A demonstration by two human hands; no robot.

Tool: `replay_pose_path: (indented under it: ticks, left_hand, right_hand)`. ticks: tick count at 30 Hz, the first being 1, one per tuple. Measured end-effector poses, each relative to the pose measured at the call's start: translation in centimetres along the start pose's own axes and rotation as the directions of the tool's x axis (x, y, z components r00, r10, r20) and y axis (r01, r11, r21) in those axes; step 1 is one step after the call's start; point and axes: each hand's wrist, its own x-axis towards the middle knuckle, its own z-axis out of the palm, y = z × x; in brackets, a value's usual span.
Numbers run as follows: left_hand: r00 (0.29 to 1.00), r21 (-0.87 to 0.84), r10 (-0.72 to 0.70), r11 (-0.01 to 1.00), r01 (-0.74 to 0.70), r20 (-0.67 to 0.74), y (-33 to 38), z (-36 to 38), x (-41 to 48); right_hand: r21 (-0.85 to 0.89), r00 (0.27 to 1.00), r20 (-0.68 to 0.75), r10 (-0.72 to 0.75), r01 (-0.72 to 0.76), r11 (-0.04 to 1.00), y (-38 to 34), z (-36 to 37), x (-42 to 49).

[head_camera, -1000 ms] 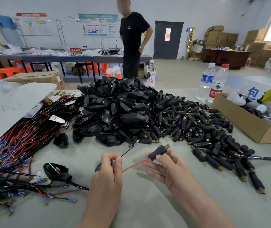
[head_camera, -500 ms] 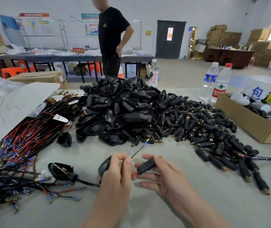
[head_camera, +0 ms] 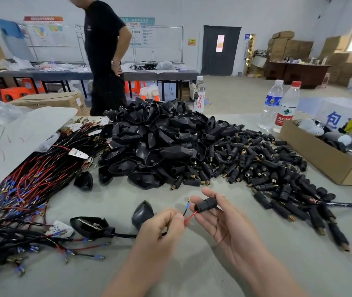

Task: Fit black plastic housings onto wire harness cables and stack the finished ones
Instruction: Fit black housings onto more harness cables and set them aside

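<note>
Evidently light and rigid, the black housing (head_camera: 206,204) sits pinched in the fingers of the right hand (head_camera: 224,224), near the worktop's (head_camera: 192,266) front edge. The left hand (head_camera: 160,230) pinches the limp red wire (head_camera: 191,217) entering it; that wire probably handles best when gripped close to its end.

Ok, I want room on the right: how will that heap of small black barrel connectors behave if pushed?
The barrel connectors look cylindrical, so loose ones would probably roll and scatter. Small, rigid-looking plastic with brass tips, they seem light; the heap likely spreads apart.
</note>
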Motion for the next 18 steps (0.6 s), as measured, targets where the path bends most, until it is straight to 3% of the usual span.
replay_pose_path:
  ticks: [8, 18]
  left_hand:
    - [0.989, -0.014, 0.054, 0.999, -0.053, 0.139, 1.1, 0.0, -0.6]
    - [0.987, -0.054, 0.060, 0.997, -0.053, 0.147, 1.5, -0.1, -0.6]
  right_hand:
    - [-0.003, 0.999, 0.008, 0.038, -0.038, 0.999, -0.1, -0.2, 0.0]
    - [-0.048, 0.998, 0.038, 0.053, -0.051, 0.998, -0.3, -0.4, 0.0]
